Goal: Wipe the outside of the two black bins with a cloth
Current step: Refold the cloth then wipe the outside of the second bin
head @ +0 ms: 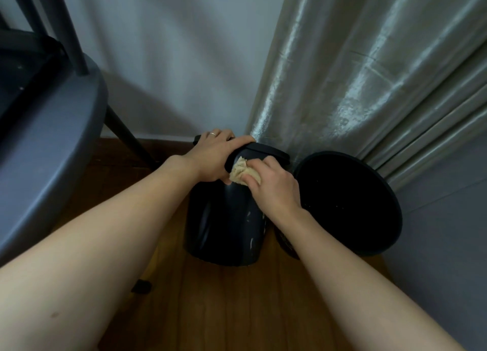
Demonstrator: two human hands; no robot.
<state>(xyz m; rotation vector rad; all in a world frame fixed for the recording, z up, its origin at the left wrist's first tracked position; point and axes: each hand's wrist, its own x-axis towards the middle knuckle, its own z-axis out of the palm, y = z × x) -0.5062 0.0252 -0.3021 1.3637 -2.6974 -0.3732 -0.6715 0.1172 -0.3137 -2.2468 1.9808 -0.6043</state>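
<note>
Both your forearms are bare, no sleeves in view; your left hand (pixel 213 153) wears a thin pale metal ring (pixel 213 134) on one finger; your right hand (pixel 274 184) wears nothing.

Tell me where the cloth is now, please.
In the head view, the cloth is near the centre, held by the right hand against the upper side of the left bin, beside the left hand.
</note>
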